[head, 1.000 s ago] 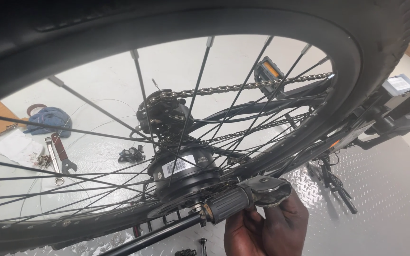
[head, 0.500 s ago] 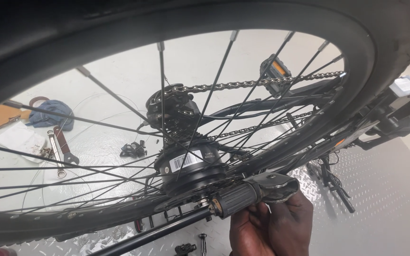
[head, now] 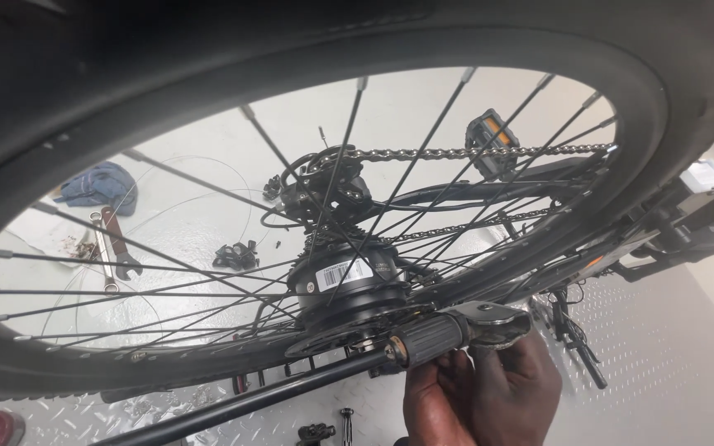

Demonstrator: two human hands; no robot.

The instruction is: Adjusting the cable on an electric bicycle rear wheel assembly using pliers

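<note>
The hand (head: 481, 396) enters from the bottom edge, palm turned away from the camera, knuckles up. Which hand it is cannot be told; no second hand is in view. Its fingers (head: 435, 388) are curled and pressed up against the underside of a tool (head: 456, 330), a ribbed black grip ending in a bright metal head, held level just below the wheel hub (head: 349, 289).

Handling, by judgement: the tool is rigid metal, moderately heavy, and the ribbed grip is the sound place to hold; the polished head would be slippery. The hub is stiff and fixed; the thin spokes (head: 167, 256) around it would bend under side load and should not be gripped.

Just above the fingers sits the hub, with the chain (head: 473, 153) and a pedal (head: 487, 136) further up. The tyre (head: 332, 49) arcs overhead. Far to the left of the fingers, on the floor (head: 671, 363), lie two spanners (head: 113, 252) and a blue rag (head: 97, 186).
</note>
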